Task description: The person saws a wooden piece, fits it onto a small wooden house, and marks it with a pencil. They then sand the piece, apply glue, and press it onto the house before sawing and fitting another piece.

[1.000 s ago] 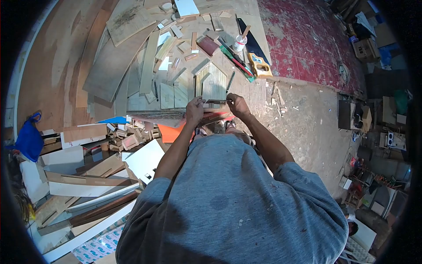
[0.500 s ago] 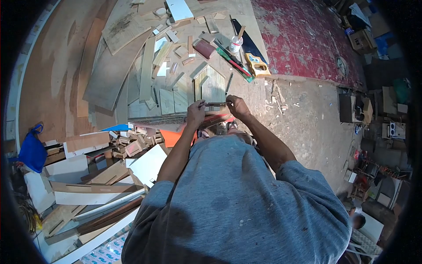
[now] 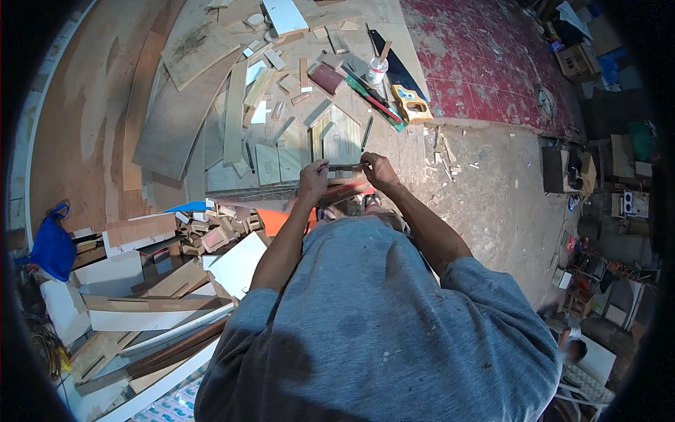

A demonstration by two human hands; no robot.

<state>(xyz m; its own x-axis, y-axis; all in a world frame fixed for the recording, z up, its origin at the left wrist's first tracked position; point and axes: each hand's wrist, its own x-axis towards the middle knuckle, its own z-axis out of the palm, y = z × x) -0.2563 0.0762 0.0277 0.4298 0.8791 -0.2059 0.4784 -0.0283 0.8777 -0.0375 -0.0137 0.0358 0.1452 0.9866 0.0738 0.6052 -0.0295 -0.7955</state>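
Close to the near edge of the workbench, my left hand [image 3: 314, 178] and my right hand [image 3: 380, 172] are closed on opposite ends of a thin dark strip [image 3: 343, 167]. Its material is too small to make out. Just beyond it lies a house-shaped wooden piece [image 3: 342, 137] with a pointed top, flat on the bench. A dark pen-like stick [image 3: 367, 133] rests to its right, near my right hand. Pale wooden boards [image 3: 278, 162] lie to the left, beyond my left hand.
Farther back are a handsaw with a yellow handle [image 3: 413, 105], a white tub with a stick [image 3: 377, 71], a dark red block [image 3: 326, 78] and a green-and-red tool [image 3: 376, 103]. Offcuts [image 3: 218, 232] pile up below left. Another person [image 3: 574, 348] is at lower right.
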